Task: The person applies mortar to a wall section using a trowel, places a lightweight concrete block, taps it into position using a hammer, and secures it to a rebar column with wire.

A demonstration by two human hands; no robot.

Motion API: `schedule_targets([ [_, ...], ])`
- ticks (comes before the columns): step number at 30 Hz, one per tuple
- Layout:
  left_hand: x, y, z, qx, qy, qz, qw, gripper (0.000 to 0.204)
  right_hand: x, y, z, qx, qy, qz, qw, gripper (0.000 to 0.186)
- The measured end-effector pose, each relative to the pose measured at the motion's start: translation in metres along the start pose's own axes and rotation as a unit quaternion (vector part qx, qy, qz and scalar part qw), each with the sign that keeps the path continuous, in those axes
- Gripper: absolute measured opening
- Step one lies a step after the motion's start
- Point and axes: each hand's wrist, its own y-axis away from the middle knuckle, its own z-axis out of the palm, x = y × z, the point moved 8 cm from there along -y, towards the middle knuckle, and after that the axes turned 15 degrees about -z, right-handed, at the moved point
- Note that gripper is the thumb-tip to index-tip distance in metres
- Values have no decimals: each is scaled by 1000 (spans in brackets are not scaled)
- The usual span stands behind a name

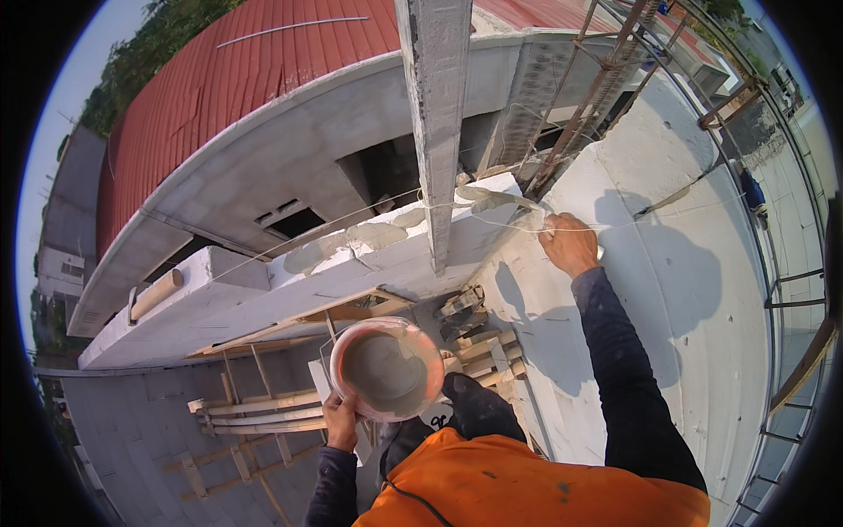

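My left hand (341,422) grips the rim of a round pinkish bucket (386,369) holding grey mortar, held low over wooden scaffold planks. My right hand (569,243) reaches out to the top of a white block wall (413,241), closed on what looks like a trowel blade (496,200) lying on wet mortar at the wall's top; the handle is hidden by my fingers. A thin string line (334,224) runs along the wall top. My sleeves are dark and my vest is orange.
A grey concrete column (436,114) rises in front of the wall. Rusty rebar cages (597,88) stand at the right. Wooden planks and ladders (255,413) lie below. A pale rendered wall face (694,290) spreads right, with a red roof (228,79) beyond.
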Motion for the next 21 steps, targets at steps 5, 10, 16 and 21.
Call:
schedule_targets([
  [5,8,9,-2,26,-1,-3,1000,22,-43,9,6,-108,-97,66,987,44],
  [10,10,2,-3,31,-19,8,999,22,-30,6,43,-38,-67,-1,997,44],
  [16,7,2,-4,27,-13,-2,1000,22,2,43,57,-109,-413,232,874,44],
  [21,4,1,-3,25,16,5,1000,21,-8,90,65,-93,-504,258,819,46],
])
